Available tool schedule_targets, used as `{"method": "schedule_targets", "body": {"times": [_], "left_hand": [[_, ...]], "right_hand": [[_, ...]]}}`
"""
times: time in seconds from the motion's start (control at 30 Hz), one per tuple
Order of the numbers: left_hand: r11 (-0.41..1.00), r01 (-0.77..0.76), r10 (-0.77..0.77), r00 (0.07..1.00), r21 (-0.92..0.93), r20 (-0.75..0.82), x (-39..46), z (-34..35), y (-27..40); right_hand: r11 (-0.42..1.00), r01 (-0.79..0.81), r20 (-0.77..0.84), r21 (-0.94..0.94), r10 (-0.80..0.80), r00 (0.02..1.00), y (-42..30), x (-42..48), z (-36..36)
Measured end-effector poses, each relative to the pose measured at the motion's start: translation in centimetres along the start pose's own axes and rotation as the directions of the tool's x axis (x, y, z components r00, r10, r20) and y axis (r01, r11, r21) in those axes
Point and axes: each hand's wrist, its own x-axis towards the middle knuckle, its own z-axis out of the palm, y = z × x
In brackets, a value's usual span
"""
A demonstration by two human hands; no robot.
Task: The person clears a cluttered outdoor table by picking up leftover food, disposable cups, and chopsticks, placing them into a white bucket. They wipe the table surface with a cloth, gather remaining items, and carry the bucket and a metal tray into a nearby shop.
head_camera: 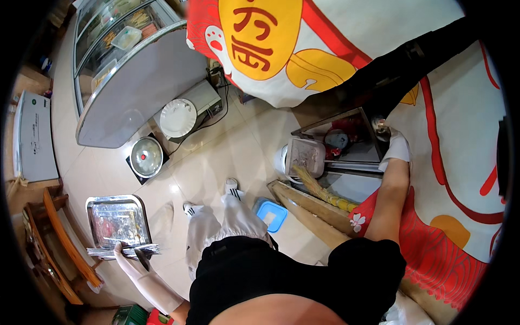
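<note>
In a pale long-cuffed glove, my left hand (131,260) holds a rectangular metal tray (118,221) at its near edge. A bundle of thin metal skewers (103,252) lies across that edge, under my fingers. My right hand (391,140), with a white glove cuff at the wrist, reaches far forward to the right. It is beside the corner of an open-topped metal-framed box (357,142) and the printed cloth curtain (410,195). The fingers are blurred against the dark gap between the cloths, so their grip is unclear.
A lidded pot (146,157) stands on a black hot plate on the tiled floor, near a fluted white plate (178,118). Ahead left is a glass display case (134,44). A straw broom (321,189), a clear bin (304,156) and a blue-rimmed container (271,216) are on the right.
</note>
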Motion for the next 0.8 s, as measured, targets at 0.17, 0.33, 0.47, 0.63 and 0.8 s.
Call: {"method": "schedule_targets", "body": {"times": [0.17, 0.33, 0.47, 0.63, 0.8], "left_hand": [[0.999, 0.042, -0.041, 0.995, 0.005, -0.095, -1.1, 0.8, 0.6], [0.998, 0.067, -0.067, 0.997, -0.016, -0.048, -0.8, -0.6, 0.5], [0.999, 0.033, -0.033, 0.999, 0.011, -0.027, -0.2, -1.4, -0.1], [0.999, 0.022, -0.022, 0.999, 0.033, -0.026, -1.4, 0.2, 0.1], [0.999, 0.019, -0.02, 1.0, 0.042, 0.022, 0.9, -3.9, 0.5]], "right_hand": [[0.996, 0.027, 0.013, -0.085, -0.026, 1.0, -1.1, 1.4, 2.0], [0.987, 0.047, 0.028, -0.151, -0.043, 0.999, -1.1, 1.7, 3.3], [0.975, 0.07, 0.025, -0.21, -0.066, 0.998, -0.6, 1.9, 2.9], [0.954, 0.096, 0.027, -0.283, -0.092, 0.995, 0.7, 0.9, 0.6], [0.859, 0.237, 0.154, -0.453, -0.187, 0.97, 2.7, -1.2, 3.8]]}}
